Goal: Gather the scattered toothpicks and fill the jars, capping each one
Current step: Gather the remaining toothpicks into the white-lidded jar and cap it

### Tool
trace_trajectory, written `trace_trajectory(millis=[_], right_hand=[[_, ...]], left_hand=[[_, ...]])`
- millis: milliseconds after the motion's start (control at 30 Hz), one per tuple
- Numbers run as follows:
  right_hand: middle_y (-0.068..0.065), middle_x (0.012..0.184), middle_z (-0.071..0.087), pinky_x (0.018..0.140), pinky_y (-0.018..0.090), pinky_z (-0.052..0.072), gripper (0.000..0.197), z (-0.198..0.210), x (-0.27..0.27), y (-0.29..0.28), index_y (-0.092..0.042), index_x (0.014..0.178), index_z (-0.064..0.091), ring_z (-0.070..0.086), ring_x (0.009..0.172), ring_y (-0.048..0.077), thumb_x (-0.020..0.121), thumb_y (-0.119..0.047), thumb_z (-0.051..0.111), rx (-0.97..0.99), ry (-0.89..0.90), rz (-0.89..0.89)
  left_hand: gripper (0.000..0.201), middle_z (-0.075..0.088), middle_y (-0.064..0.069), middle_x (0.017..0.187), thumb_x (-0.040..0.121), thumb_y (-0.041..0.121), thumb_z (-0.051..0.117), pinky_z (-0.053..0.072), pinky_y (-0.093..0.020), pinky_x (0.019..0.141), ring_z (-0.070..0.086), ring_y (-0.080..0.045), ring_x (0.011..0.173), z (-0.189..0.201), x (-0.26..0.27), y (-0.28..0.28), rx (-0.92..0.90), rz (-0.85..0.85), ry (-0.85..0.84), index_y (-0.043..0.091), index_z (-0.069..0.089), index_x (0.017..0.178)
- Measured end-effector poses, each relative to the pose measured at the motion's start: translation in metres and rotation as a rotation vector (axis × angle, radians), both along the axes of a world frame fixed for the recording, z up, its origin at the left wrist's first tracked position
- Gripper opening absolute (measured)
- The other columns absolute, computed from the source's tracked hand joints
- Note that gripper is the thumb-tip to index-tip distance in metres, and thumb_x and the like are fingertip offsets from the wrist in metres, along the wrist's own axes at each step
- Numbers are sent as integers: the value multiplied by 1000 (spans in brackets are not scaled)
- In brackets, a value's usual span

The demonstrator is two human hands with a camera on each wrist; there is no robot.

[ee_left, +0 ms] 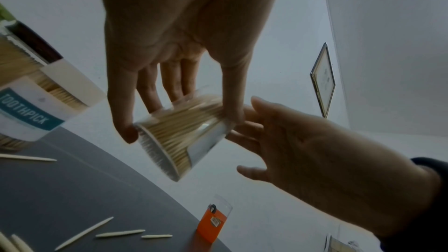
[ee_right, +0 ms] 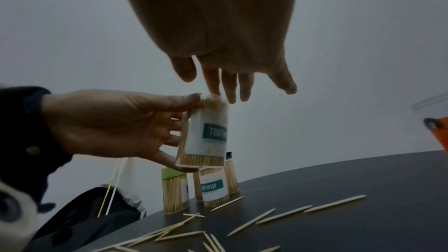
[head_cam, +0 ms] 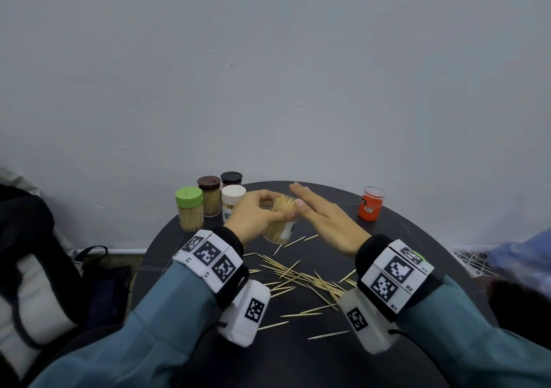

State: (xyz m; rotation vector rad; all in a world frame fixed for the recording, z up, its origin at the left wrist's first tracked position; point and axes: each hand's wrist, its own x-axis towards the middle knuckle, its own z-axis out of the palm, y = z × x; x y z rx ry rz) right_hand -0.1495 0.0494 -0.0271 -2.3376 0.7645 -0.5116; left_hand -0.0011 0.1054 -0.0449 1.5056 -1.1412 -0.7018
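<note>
Toothpick jar (head_cam: 279, 223) tilts uncapped in left hand (head_cam: 253, 216), fingers wrapped around it; right hand (head_cam: 325, 220) flat, fingers straight.

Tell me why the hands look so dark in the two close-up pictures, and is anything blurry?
Left wrist view: the left hand is backlit by the pale wall, so it goes dim; the jar it grips is smeared at its base. Right wrist view: the right hand is likewise a dark shape, the jar's label soft. Head view: evenly lit, the table edge bowed by the wide lens.

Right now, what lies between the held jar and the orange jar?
In the head view, only the open right hand crosses between the held jar and the orange jar.
</note>
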Motion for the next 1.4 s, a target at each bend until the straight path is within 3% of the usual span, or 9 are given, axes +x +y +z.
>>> trace_trajectory(millis=[100,200,333,533,667,833,967,1100,1400], right_hand=[[-7,156,12,115,54,5,46,-2,-1,-1,-26,145,26,6,144,10,100,-35,28,-55,107,18],[-7,155,16,116,53,9,46,1,-8,-3,-27,144,28,12,144,11,99,-36,30,-38,25,6],[2,144,41,109,27,26,41,5,-27,-11,-17,137,40,36,133,13,98,-30,39,-77,50,-94],[7,150,28,111,36,30,84,-3,-54,-17,-15,145,24,31,136,22,80,-51,62,-6,813,-101],[7,150,24,110,43,33,101,-21,-61,-11,-17,147,19,30,136,25,70,-59,68,-6,1009,-90],[6,139,33,103,42,40,84,-31,-66,-5,-18,140,32,41,125,25,73,-52,70,-94,986,-99],[3,130,42,106,44,31,64,-31,-67,-3,-22,130,42,42,123,22,77,-49,66,-199,962,-109],[4,126,47,97,39,44,51,-35,-66,-5,-18,121,48,48,116,21,80,-40,68,-162,893,-116],[11,117,61,88,32,48,26,-40,-54,-10,-5,110,61,58,107,25,88,-18,62,-145,879,-111]], left_hand=[[53,62,-4,110,73,25,77,44,-28,86,57,-16,108,0,0,1,3,9,-25,9,58,120],[54,63,-4,109,72,24,78,45,-32,88,56,-17,110,1,0,2,14,3,-31,8,58,119],[50,61,3,101,72,21,79,46,-35,95,54,-13,105,3,-1,2,20,2,-34,10,58,116],[38,59,7,95,72,20,79,46,-34,95,53,-11,101,2,-5,2,33,-13,-56,18,56,103],[42,58,4,101,73,21,78,45,-34,96,52,-12,104,3,-6,2,42,-24,-79,16,57,108],[48,60,1,103,72,22,79,46,-35,94,54,-14,105,4,-7,3,42,-16,-96,11,59,115],[49,58,1,104,73,21,78,46,-36,95,51,-11,104,4,-9,2,47,-19,-112,11,58,117],[50,59,0,107,72,23,79,46,-36,95,52,-12,106,3,-9,2,46,-12,-128,11,59,116],[46,59,2,103,72,22,79,45,-36,95,52,-12,104,2,-9,2,49,-9,-137,12,60,113]])
